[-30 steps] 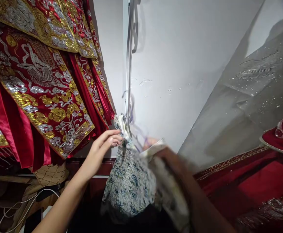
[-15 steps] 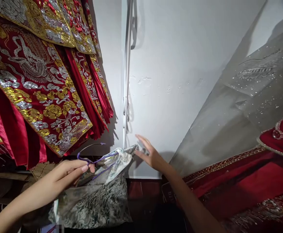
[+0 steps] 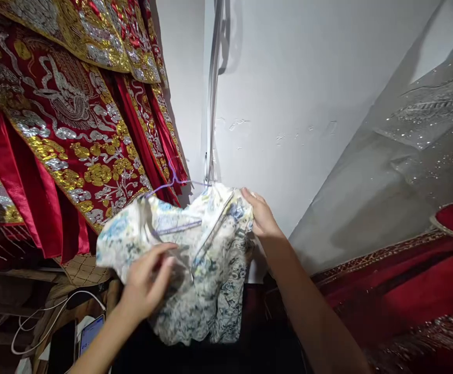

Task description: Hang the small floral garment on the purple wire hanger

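Observation:
A short-sleeved floral top, white with blue, green and yellow, hangs on a thin purple hanger in the middle of the view. Above the collar the hanger's hook stands free, while its lower bar shows through the neck opening. My right hand grips the top by the shoulder and sleeve on the right, its fingertips partly behind the cloth. In front of the chest is my left hand, thumb and forefinger apart, with nothing visible between them. Whether it brushes the cloth I cannot tell.
Red robes with gold and silver embroidery hang at the left. A metal rail runs down the white wall. At lower left are a phone and a white cable. A sparkly sheer cloth hangs at the right.
My left hand has let go of the hanger and moved down and right before the top. The top now hangs spread open, facing me. My right hand has closed on its shoulder.

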A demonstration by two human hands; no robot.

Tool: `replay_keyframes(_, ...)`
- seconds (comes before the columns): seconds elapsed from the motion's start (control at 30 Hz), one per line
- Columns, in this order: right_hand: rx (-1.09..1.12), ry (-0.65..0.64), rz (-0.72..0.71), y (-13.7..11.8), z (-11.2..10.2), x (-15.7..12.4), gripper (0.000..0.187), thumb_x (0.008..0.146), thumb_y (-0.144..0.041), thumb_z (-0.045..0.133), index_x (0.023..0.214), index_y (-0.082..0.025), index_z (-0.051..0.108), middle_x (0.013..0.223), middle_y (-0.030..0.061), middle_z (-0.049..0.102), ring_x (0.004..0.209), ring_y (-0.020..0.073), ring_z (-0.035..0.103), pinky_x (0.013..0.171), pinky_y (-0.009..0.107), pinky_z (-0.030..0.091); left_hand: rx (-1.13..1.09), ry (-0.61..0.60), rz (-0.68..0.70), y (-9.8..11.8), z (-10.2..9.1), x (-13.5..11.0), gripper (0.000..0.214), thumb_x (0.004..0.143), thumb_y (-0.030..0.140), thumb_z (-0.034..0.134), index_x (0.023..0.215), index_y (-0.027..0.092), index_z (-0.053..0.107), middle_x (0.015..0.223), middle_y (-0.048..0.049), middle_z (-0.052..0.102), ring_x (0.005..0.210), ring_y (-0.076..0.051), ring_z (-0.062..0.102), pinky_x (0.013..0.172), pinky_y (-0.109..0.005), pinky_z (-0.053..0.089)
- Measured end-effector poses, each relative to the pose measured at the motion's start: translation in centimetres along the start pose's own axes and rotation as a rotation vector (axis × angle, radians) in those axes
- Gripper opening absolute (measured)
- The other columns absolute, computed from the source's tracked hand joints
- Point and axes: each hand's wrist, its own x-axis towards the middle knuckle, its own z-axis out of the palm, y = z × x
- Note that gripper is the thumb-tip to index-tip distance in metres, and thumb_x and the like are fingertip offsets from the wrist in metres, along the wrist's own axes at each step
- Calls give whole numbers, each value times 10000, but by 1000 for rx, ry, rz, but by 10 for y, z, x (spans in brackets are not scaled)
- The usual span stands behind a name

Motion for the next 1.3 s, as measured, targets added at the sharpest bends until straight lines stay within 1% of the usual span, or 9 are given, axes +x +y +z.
replay_keyframes(0.07, 51, 17, -13, -9, -3, 6, 334, 743, -435, 814, 865, -163, 663, 723, 22, 705, 736, 204, 711, 733, 317, 574, -65, -247, -206, 0, 28, -9, 431, 988, 328, 470, 1413, 257, 462, 735, 25, 584, 584, -141, 550, 548, -247, 424)
replay_keyframes(0.17, 82, 129, -116, -21, -15, 4, 341, 746, -429, 814, 896, -168, 655, 737, 8, 702, 786, 205, 715, 745, 312, 576, -129, -396, -359, -7, 61, -13, 570, 999, 382, 427, 1542, 313, 267, 763, 29, 567, 622, -153, 565, 586, -249, 418)
replay_keyframes(0.5, 50, 331, -36, 6, -41, -47, 384, 727, -481, 812, 895, -181, 642, 732, 11, 688, 761, 213, 708, 690, 311, 582, -243, -251, -402, -33, 121, -11, 436, 982, 452, 437, 1379, 271, 426, 889, -9, 586, 666, -170, 567, 634, -269, 421)
replay_keyframes(0.67, -76, 395, -25, 16, -50, -46, 370, 778, -534, 727, 929, -200, 675, 886, 54, 720, 880, 224, 695, 723, 316, 571, -49, -359, -407, -61, 131, -26, 297, 981, 444, 422, 1056, 233, 616, 816, -33, 614, 787, -239, 610, 704, -312, 438)
replay_keyframes(0.77, -144, 588, -124, 45, -63, -67, 304, 820, -498, 660, 979, -240, 688, 1069, 64, 704, 1055, 243, 651, 786, 330, 553, -67, -323, -421, -69, 133, -50, 314, 987, 436, 416, 992, 218, 642, 933, -77, 649, 925, -270, 623, 795, -346, 463)
replay_keyframes(0.9, -307, 837, -134, 128, -72, -136, 181, 841, -461, 618, 974, -342, 651, 1115, 46, 674, 1085, 275, 607, 772, 374, 529, -202, -223, -490, -56, 131, -78, 327, 1001, 422, 417, 1126, 223, 645, 1064, -96, 646, 977, -252, 629, 831, -336, 485)
replay_keyframes(1.0, -446, 416, 178, 186, -59, -177, 225, 817, -469, 631, 870, -253, 667, 875, 74, 698, 787, 263, 652, 682, 383, 519, -198, -236, -464, -42, 124, -80, 323, 1001, 396, 433, 1134, 232, 677, 999, -87, 639, 957, -248, 627, 859, -346, 484)
replay_keyframes(1.13, -490, -13, 241, 205, -28, -175, 167, 732, -318, 699, 833, -188, 671, 757, 41, 692, 721, 216, 649, 674, 318, 512, -340, -253, -417, -30, 117, -73, 309, 992, 356, 458, 1119, 220, 705, 1046, -98, 679, 980, -247, 640, 872, -351, 492)
replay_keyframes(1.3, -641, -97, 147, 192, -15, -161, 116, 762, -200, 588, 850, -174, 660, 705, 28, 663, 708, 194, 606, 665, 283, 477, -677, -108, -610, -19, 124, -74, 239, 916, 356, 603, 1093, 198, 636, 932, -76, 747, 803, -211, 689, 766, -324, 526)
